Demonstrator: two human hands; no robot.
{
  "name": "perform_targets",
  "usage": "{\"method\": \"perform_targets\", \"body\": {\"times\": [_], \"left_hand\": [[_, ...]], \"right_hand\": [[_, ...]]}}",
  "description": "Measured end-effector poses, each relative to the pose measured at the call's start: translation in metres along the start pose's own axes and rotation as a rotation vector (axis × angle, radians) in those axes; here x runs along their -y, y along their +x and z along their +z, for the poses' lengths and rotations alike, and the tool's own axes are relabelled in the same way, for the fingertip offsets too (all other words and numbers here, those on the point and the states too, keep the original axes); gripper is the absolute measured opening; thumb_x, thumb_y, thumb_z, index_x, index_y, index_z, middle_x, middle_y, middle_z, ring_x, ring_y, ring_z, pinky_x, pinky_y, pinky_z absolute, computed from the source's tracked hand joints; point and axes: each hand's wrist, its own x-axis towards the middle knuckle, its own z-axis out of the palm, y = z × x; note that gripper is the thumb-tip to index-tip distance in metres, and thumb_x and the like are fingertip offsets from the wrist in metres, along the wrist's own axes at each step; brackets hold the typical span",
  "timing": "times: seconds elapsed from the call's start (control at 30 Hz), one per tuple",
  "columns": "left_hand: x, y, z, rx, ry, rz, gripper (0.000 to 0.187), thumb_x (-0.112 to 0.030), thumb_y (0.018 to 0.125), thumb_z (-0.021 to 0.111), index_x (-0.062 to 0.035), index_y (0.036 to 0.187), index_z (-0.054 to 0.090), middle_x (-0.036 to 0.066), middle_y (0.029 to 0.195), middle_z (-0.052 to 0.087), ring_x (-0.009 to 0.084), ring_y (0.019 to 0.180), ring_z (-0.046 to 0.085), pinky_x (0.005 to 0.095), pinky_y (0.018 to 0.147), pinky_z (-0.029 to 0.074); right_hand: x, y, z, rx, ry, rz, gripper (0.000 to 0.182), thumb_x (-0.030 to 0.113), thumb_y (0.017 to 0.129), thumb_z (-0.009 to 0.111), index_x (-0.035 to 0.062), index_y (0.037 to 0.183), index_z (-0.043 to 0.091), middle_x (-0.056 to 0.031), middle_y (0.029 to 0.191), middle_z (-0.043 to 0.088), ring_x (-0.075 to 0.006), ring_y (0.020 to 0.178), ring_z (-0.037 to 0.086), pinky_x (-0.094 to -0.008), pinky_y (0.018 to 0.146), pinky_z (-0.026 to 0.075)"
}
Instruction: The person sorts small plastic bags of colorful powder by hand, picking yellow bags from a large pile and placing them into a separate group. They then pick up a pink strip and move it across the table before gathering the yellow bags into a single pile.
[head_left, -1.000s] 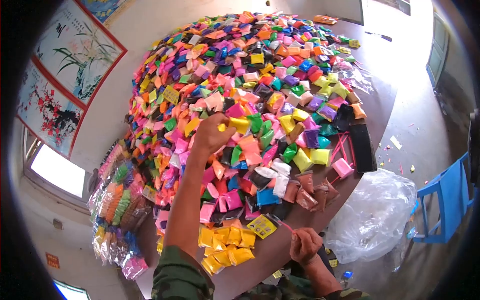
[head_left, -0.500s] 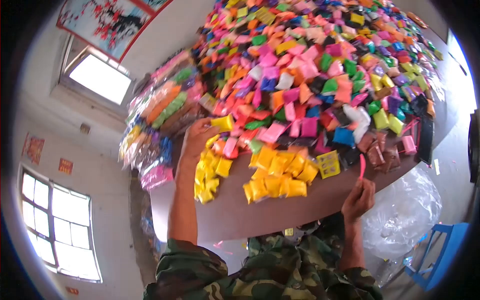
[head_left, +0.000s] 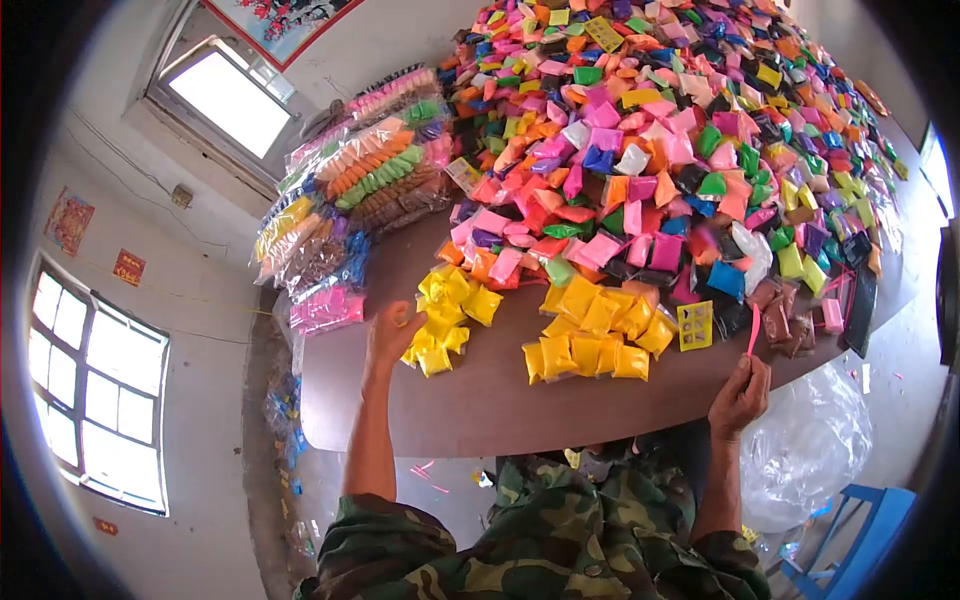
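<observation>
My left hand (head_left: 392, 338) is at the left edge of a small heap of yellow packets (head_left: 440, 318), thumb and fingers curved apart with nothing visible between them. In my right hand (head_left: 740, 398), closed near the table's front edge, a thin pink plastic strip (head_left: 755, 328) stands up from between thumb and fingers. Between the hands lies a second group of yellow packets (head_left: 600, 335), piled in overlapping rows. Just right of it is a flat yellow printed card (head_left: 695, 326). Brown packets (head_left: 795, 330) lie beyond my right hand.
A large mound of small multicoloured packets (head_left: 650, 150) covers the back of the brown table (head_left: 480, 415). Clear bags of sorted packets (head_left: 370, 180) are stacked at the left. Right of the table are a big clear plastic bag (head_left: 805, 445) and a blue chair (head_left: 860, 540).
My left hand has come down toward me and let go of a yellow packet at the left heap. My right hand still holds the pink strip. The camera view has shifted.
</observation>
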Motion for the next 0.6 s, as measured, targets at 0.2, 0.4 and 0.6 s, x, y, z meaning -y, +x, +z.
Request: {"method": "perform_targets", "body": {"times": [0.2,0.4,0.6], "left_hand": [[0.002,-0.008,-0.003,-0.082,0.105,0.018,0.05,-0.041,0.091,0.077,-0.0015,0.121,0.07,0.02,0.116,0.074,0.0361,0.105,0.072,0.043,0.09,0.057],[0.019,-0.047,0.006,-0.203,0.08,-0.004,0.049,-0.039,0.095,0.074,-0.002,0.125,0.067,0.019,0.119,0.071,0.0347,0.1,0.071,0.0442,0.088,0.057],[0.057,-0.106,-0.005,-0.312,0.034,0.019,0.042,-0.035,0.097,0.073,-0.002,0.123,0.069,0.018,0.119,0.071,0.0301,0.098,0.07,0.0437,0.086,0.056]], "right_hand": [[-0.002,-0.001,0.001,-0.018,0.007,-0.02,0.011,0.007,0.105,0.059,-0.0016,0.106,0.065,-0.017,0.093,0.067,-0.0348,0.081,0.065,-0.0425,0.07,0.052],[0.0,0.0,0.001,-0.029,0.002,-0.03,0.013,0.009,0.106,0.058,-0.002,0.106,0.066,-0.0171,0.093,0.067,-0.0347,0.08,0.065,-0.0425,0.07,0.052],[-0.008,-0.005,0.003,-0.017,-0.009,-0.009,0.016,0.011,0.106,0.06,-0.0029,0.108,0.067,-0.0173,0.094,0.067,-0.0349,0.082,0.066,-0.0424,0.071,0.053]]}}
